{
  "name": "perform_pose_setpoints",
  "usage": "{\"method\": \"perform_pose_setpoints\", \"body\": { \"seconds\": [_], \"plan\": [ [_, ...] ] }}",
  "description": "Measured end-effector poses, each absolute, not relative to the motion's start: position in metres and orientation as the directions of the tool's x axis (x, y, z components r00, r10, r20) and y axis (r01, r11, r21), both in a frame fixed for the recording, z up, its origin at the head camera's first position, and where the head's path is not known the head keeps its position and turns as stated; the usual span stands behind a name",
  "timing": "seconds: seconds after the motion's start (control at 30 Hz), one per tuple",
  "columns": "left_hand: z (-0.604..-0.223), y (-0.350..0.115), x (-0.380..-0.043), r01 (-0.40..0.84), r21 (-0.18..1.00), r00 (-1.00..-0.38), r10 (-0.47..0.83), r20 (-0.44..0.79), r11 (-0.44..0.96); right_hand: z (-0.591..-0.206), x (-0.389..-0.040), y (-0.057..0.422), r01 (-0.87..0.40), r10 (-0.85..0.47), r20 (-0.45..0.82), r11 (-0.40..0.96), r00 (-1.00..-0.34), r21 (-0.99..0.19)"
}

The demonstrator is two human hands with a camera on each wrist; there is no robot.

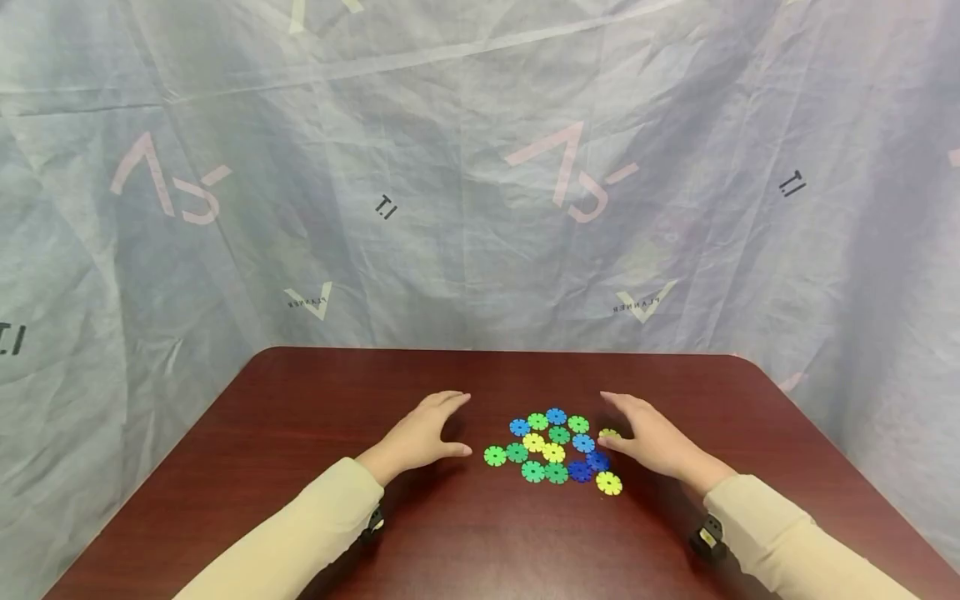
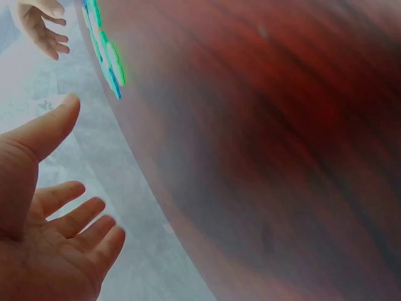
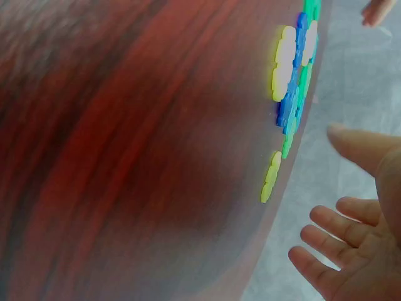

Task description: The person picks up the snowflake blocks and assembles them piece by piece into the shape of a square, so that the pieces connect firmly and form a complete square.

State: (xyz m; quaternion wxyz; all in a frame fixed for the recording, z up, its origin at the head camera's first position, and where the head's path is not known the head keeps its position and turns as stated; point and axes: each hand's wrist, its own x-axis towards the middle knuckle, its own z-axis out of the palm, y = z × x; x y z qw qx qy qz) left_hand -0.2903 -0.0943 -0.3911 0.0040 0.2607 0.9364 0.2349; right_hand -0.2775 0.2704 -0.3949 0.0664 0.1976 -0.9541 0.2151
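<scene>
Several notched plastic discs lie flat in a loose cluster on the table, in green, yellow, light blue and dark blue. My left hand hovers to the left of the cluster, thumb spread from the fingers, nearest to a light green disc. On the other side is my right hand, also spread and holding nothing. It partly covers a yellow disc in the head view. Another yellow disc sits at the cluster's near right, beside a dark blue disc. Both wrist views show the palms bare.
The dark red-brown wooden table has rounded far corners. Behind it and at both sides hangs a grey printed cloth. A black wrist device shows under the right sleeve, and another under the left.
</scene>
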Motion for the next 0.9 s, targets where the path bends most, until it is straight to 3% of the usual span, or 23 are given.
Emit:
{"method": "perform_pose_setpoints", "body": {
  "seconds": [0.4, 0.6, 0.9],
  "plan": [
    [-0.396, -0.061, -0.295, 0.426, 0.602, -0.859, 0.511, 0.035, 0.676, -0.404, -0.287, 0.277, -0.296, -0.263, 0.139, 0.786, -0.955, -0.543],
    [-0.401, -0.056, -0.296, 0.42, 0.603, -0.865, 0.501, 0.038, 0.678, -0.407, -0.291, 0.277, -0.234, -0.232, 0.083, 0.761, -0.969, -0.605],
    [-0.402, -0.051, -0.296, 0.435, 0.591, -0.863, 0.501, 0.06, 0.679, -0.407, -0.296, 0.274, -0.213, -0.215, 0.068, 0.777, -0.974, -0.593]
  ]
}}
